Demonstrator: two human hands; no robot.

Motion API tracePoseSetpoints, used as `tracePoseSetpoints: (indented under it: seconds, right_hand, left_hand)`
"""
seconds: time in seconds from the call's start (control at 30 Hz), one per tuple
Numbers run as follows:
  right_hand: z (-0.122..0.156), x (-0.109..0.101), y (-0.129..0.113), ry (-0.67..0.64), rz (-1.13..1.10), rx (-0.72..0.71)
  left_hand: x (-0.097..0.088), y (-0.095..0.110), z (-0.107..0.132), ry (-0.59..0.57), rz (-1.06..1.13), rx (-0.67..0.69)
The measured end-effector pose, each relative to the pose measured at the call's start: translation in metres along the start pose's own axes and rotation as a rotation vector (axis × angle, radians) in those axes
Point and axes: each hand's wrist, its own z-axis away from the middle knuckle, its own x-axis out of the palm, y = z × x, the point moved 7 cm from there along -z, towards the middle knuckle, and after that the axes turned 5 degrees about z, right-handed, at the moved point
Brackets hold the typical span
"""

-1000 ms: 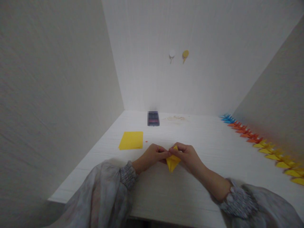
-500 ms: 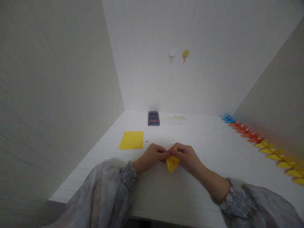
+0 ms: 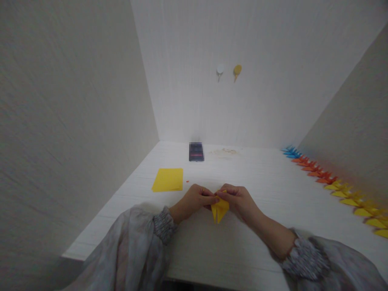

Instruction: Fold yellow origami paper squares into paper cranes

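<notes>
Nearest were two grey sleeves, one on each arm, reaching in over the white bench. Past them, above the middle of the bench's near part, one yellow folded paper was held between two hands. Its long axis ran near to far, the far end leaning slightly right; the near end, split in two, pointed toward the person. The left hand, wearing one ring, was pinched on its upper left, and the right hand was clamped on its upper right; their fingertips met or nearly met, hiding part of the fold.

Along the right wall stood a row of paper birds: about six yellow, then about four orange-red, then several blue, too crowded to count. Beyond the left hand lay one pile of yellow sheets, number unclear, with one red scrap just beside it. Farther back was one blurred phone; on the far wall, two hooks, one white, one yellow.
</notes>
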Motion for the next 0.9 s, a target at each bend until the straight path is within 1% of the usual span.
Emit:
tracePoseSetpoints:
  seconds: [0.1,0.23,0.47,0.6,0.67,0.77,0.9]
  right_hand:
    - [0.000,0.002,0.001,-0.022,-0.069,0.031]
    - [0.002,0.003,-0.003,-0.018,-0.140,0.027]
    - [0.005,0.002,-0.007,0.023,-0.156,0.022]
    - [0.000,-0.015,-0.013,0.136,-0.103,-0.075]
    - [-0.002,-0.023,-0.015,0.168,-0.099,-0.112]
    - [-0.005,-0.025,-0.017,0.102,-0.125,-0.134]
    - [-0.001,-0.018,-0.021,-0.009,-0.107,-0.164]
  left_hand:
    - [0.000,-0.002,-0.001,0.010,0.028,-0.014]
    - [0.001,0.000,0.000,0.018,0.015,-0.014]
    - [0.004,0.009,0.003,0.017,-0.019,0.008]
    - [0.005,0.007,0.003,0.007,-0.021,-0.014]
    - [0.005,0.006,0.003,-0.005,-0.018,-0.009]
    - [0.005,0.005,0.003,-0.030,0.012,0.008]
    - [0.007,0.005,0.005,-0.068,0.052,0.001]
